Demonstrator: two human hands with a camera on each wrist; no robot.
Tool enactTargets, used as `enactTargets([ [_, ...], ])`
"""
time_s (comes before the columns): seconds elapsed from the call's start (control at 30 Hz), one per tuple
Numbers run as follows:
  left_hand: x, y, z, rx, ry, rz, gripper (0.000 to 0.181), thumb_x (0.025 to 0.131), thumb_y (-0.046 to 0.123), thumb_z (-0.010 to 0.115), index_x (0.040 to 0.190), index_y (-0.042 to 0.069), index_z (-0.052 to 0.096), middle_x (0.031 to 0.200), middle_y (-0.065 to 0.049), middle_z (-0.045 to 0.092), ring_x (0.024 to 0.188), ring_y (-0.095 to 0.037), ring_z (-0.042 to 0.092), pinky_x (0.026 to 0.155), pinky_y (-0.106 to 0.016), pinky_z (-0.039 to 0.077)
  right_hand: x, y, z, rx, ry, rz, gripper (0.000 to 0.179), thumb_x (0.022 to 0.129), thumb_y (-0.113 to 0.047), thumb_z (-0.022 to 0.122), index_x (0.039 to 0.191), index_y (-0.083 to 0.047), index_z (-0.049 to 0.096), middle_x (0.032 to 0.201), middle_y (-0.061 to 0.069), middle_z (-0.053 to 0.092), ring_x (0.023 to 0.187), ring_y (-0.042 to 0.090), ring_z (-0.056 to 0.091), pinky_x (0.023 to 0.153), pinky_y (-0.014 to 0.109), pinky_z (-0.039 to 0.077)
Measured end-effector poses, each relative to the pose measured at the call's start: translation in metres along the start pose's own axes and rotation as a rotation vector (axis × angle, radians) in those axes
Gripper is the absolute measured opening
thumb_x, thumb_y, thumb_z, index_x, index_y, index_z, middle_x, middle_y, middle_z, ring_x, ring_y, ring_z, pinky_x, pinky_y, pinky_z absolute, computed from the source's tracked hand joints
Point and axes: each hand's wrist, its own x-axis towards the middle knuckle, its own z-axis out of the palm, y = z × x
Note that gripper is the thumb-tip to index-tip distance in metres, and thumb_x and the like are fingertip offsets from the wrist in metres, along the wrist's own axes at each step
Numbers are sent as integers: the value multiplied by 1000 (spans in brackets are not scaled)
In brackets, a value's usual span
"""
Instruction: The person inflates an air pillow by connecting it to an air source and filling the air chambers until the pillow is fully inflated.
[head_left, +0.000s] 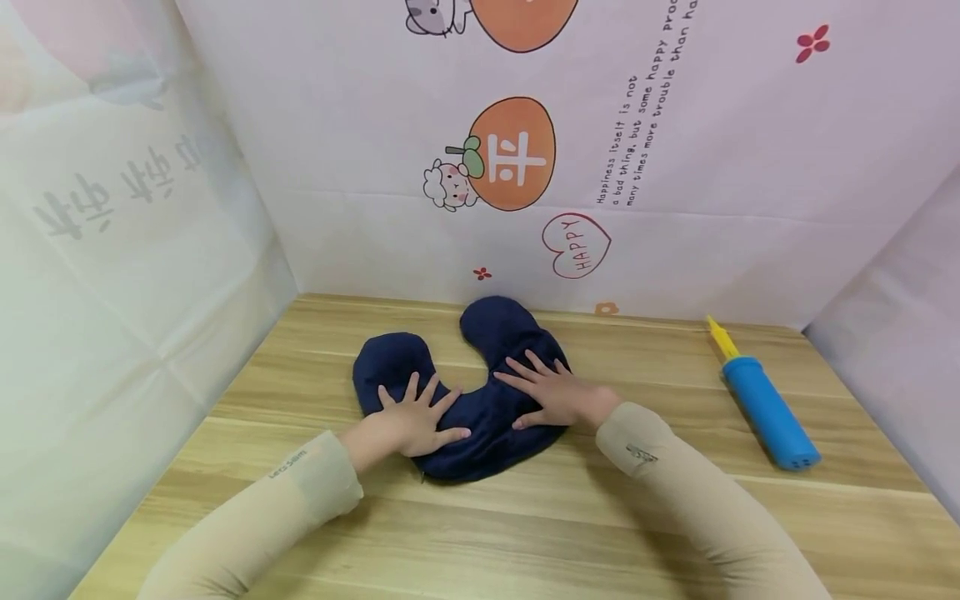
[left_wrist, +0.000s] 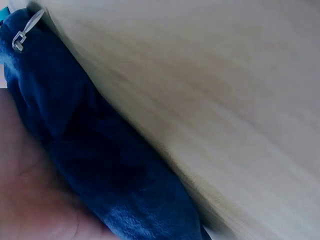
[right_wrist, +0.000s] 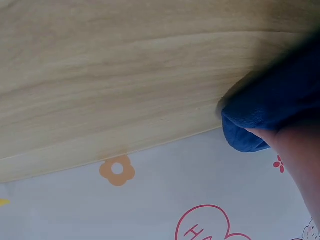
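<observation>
A dark blue U-shaped neck pillow point(head_left: 480, 429) lies on the wooden table, its opening facing the back wall. My left hand point(head_left: 416, 421) rests on its left side with the fingers spread out. On the right side, my right hand point(head_left: 551, 392) presses down the same way, fingers splayed over the fabric. The left wrist view shows a zipper pull point(left_wrist: 20, 40) on the pillow's edge, with the palm against the soft cloth. In the right wrist view, part of the right hand point(right_wrist: 300, 155) overlaps the pillow point(right_wrist: 280, 95).
A blue hand pump point(head_left: 772, 412) with a yellow nozzle point(head_left: 722, 337) lies on the table point(head_left: 465, 542) to the right. A printed white cloth point(head_left: 360, 150) hangs behind the table's back edge, and more cloth covers the left and right sides.
</observation>
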Motion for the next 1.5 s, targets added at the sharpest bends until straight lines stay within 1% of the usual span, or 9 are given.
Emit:
enactTargets([
  [0.4,-10,10,4,-11,-8,-37,79,101,72,33,166,31,15,170,-13,9,154,-44,5,106,-82,11,14,0,-4,-60,44,-53,82,98,-47,65,164,-18,26,170,16,10,153,47,3,112,75,15],
  [0.63,-17,14,3,-29,-4,-52,81,100,73,34,166,30,16,170,-15,12,152,-47,11,101,-85,19,21,-8,-14,-138,71,-61,82,96,-46,68,164,-22,28,170,17,11,153,48,5,111,75,18],
  [0.83,-18,20,6,-37,14,-69,83,99,73,36,166,26,20,168,-18,15,151,-50,15,96,-86,26,25,-13,-18,-200,103,-68,82,95,-43,69,164,-21,29,169,19,13,152,49,8,111,73,23],
  [0.93,-17,21,8,-34,27,-66,83,100,73,36,165,25,22,168,-18,18,150,-51,18,95,-85,28,24,-15,-17,-204,117,-58,82,96,-43,69,163,-20,29,168,19,15,151,49,12,111,71,26],
  [1.07,-15,16,9,-23,34,-49,81,99,73,36,165,26,24,167,-17,21,149,-49,22,96,-83,32,20,-15,-14,-170,129,-54,80,98,-44,66,164,-20,28,168,19,15,151,49,13,111,71,26],
  [1.13,-15,11,8,-24,33,-26,80,100,72,37,165,27,25,167,-15,23,149,-48,24,96,-81,34,16,-12,-12,-121,134,-51,78,100,-42,64,164,-20,26,169,19,14,151,49,12,112,70,25],
  [1.27,-20,0,1,-41,47,66,73,102,65,43,164,29,26,168,-12,22,150,-45,25,99,-78,35,4,-7,-10,78,121,-26,74,103,-33,63,165,-18,25,169,18,9,152,49,8,114,67,26],
  [1.37,-22,-8,-2,-55,89,172,71,104,59,47,165,33,22,169,-10,17,152,-41,21,103,-75,34,-8,-8,-13,218,99,-9,74,104,-30,62,165,-16,22,169,20,6,152,49,6,114,65,27],
  [1.5,-19,-14,-1,-42,131,341,71,105,56,47,165,37,14,171,-3,10,154,-36,14,108,-74,28,-19,-11,-13,263,69,8,79,105,-39,59,166,-15,15,169,20,3,152,48,4,114,65,26],
])
